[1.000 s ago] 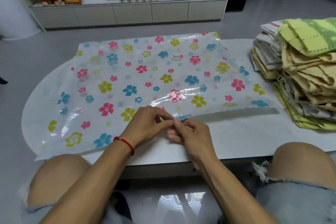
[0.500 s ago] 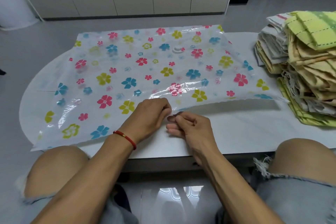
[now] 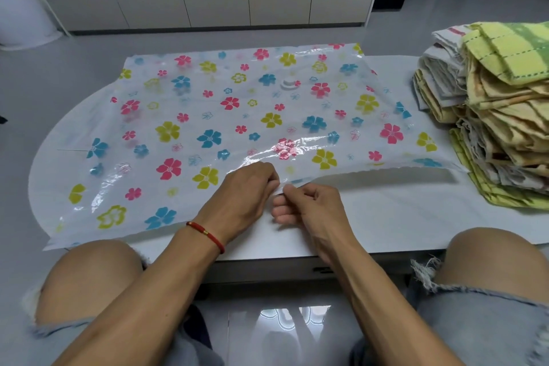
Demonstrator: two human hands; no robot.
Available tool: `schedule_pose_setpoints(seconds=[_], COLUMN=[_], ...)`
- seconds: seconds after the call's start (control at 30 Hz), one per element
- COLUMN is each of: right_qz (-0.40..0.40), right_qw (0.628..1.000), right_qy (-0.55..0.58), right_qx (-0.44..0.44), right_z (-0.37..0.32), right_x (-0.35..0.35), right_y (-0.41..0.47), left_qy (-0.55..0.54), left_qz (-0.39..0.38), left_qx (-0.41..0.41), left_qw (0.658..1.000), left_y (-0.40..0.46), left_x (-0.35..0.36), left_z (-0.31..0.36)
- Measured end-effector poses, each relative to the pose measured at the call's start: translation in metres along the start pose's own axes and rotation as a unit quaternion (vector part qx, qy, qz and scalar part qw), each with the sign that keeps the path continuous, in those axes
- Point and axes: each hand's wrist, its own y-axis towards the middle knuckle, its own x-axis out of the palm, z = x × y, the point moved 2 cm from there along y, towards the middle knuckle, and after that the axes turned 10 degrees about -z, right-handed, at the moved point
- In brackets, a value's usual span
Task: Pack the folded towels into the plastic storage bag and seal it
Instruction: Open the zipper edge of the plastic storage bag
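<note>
A clear plastic storage bag (image 3: 225, 116) printed with pink, blue and yellow flowers lies flat across the white table (image 3: 386, 217), a round white valve (image 3: 290, 82) near its far middle. My left hand (image 3: 243, 193) and my right hand (image 3: 309, 205) meet at the bag's near edge, both pinching the plastic there. To the right of my hands the near edge is lifted off the table, casting a shadow. A tall stack of folded towels (image 3: 493, 110), yellow, white and green, stands at the table's right end, apart from the bag.
My bare knees (image 3: 89, 279) sit under the table's front edge on both sides. A long grey sideboard (image 3: 214, 9) with plants, frames and ornaments runs along the far wall across a grey floor.
My hands have stayed together at the bag's near edge, fingers working the plastic. The head camera has tilted down a little, so the sideboard sits higher in view.
</note>
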Motion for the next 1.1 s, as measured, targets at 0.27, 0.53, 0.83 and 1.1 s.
schedule_pose_setpoints(seconds=[0.27,0.53,0.83,1.1], right_qz=[0.034,0.062,0.053,0.049], right_qw=[0.991,0.985,0.987,0.984], right_qy=[-0.131,-0.160,-0.140,-0.165], right_qx=[-0.025,-0.012,0.050,0.053], right_z=[-0.004,-0.003,0.002,-0.006], right_x=[-0.005,0.005,0.007,0.002], right_y=[-0.002,-0.006,-0.019,-0.021], left_qy=[-0.044,-0.037,0.056,0.108], left_qz=[-0.008,0.082,0.154,-0.046], left_qx=[-0.007,-0.101,-0.094,0.038], left_qw=[0.999,0.991,0.982,0.992], left_y=[0.003,0.004,0.013,0.000], left_x=[-0.005,0.003,-0.012,0.005], left_z=[0.002,0.007,0.004,0.004])
